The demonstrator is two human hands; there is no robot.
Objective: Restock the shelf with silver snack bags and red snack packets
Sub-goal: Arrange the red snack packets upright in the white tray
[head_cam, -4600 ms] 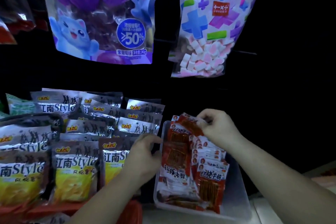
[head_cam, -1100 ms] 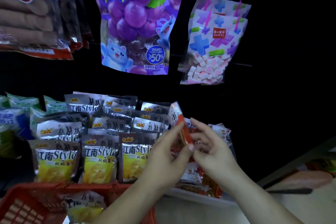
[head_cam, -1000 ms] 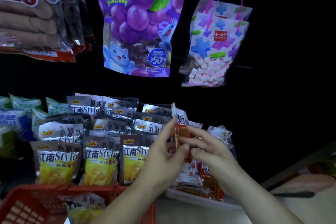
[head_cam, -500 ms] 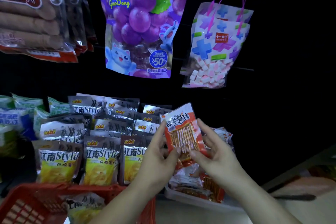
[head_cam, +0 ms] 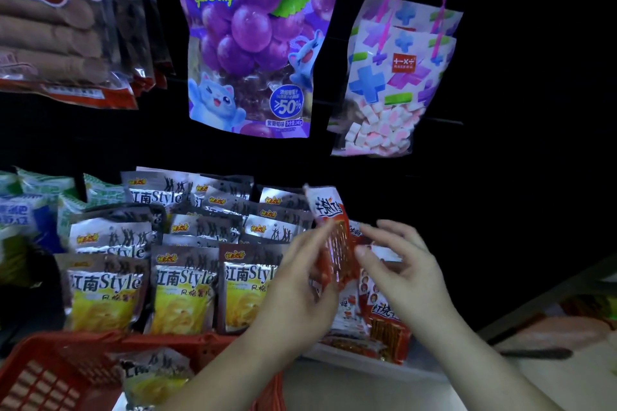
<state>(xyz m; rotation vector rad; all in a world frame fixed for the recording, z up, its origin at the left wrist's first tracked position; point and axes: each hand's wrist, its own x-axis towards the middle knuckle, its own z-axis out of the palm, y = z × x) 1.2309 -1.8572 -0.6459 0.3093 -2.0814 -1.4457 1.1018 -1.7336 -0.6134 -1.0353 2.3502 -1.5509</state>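
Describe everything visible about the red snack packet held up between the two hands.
The glossy red plastic snack packet stands nearly upright, turned partly edge-on and blurred. Its top has a white panel with dark characters; below, a clear window shows orange-red sticks. The left hand grips its lower left edge; the right hand meets its right side with a fingertip, other fingers spread. It hangs above the white tray of matching packets.

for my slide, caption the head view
Left hand holds a red snack packet upright beside silver snack bags.
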